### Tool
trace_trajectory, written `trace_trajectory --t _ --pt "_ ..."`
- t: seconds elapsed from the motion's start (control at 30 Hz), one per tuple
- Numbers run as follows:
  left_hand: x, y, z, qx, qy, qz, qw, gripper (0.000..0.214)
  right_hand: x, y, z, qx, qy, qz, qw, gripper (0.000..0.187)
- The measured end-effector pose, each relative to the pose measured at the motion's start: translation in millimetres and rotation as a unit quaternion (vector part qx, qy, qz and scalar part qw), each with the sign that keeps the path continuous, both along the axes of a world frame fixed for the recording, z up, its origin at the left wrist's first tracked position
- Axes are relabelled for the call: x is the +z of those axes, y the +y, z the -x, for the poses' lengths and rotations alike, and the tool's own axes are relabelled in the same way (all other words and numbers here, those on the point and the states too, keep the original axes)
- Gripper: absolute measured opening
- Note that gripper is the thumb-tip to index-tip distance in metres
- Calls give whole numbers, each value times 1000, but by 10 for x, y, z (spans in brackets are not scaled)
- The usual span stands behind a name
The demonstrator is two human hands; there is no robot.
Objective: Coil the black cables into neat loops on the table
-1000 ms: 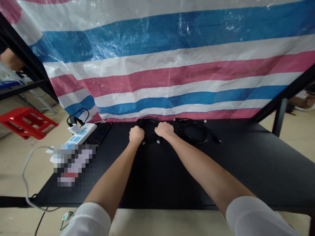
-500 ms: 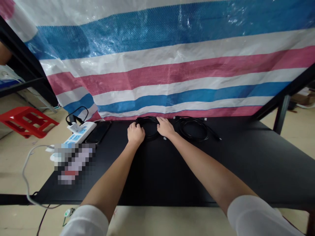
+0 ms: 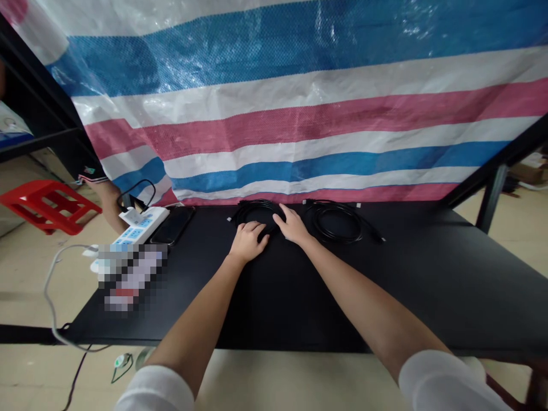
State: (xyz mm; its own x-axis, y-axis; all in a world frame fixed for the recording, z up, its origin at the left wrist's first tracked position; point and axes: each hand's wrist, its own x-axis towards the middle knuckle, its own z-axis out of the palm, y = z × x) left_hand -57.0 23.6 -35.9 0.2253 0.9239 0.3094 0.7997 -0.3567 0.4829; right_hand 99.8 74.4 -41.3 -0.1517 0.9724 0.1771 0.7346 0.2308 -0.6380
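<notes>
A coiled black cable lies near the back edge of the black table, with a pale connector end poking out on its left. My left hand rests over the coil's front left side, fingers stretched and thumb apart. On the right side of the same coil, my right hand touches it with fingers spread. Both palms face down, and part of the loop is hidden under them. Just right of my right hand lies a second coiled black cable, with its connector ends loose.
On the left of the table are a white power strip with plugs in it, a dark phone and a blurred-out item. A striped plastic sheet hangs behind. A person's leg and a red stool are beyond.
My left hand has moved toward me and slightly right, from the coil's left side to its front. The right hand has shifted slightly right. A person's leg has appeared behind the power strip.
</notes>
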Motion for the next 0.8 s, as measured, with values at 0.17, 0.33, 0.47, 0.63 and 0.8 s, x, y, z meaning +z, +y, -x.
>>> trace_trajectory --t 0.17,0.33,0.47,0.63,0.8 --pt "3 -25 5 6 7 -1 1000 35 -130 -234 -159 -6 51 -70 996 42" --pt "10 -49 26 38 10 -27 999 41 -122 -525 -383 36 65 -157 985 28" --pt "13 -68 37 80 -1 -45 996 42 30 -549 -647 -37 50 -195 979 23" --pt "19 -39 19 144 -24 -57 988 39 139 -367 -1164 -253 -17 -167 953 24" --pt "75 101 -159 260 -76 -53 961 30 70 -261 -1490 -383 -58 -38 921 28"
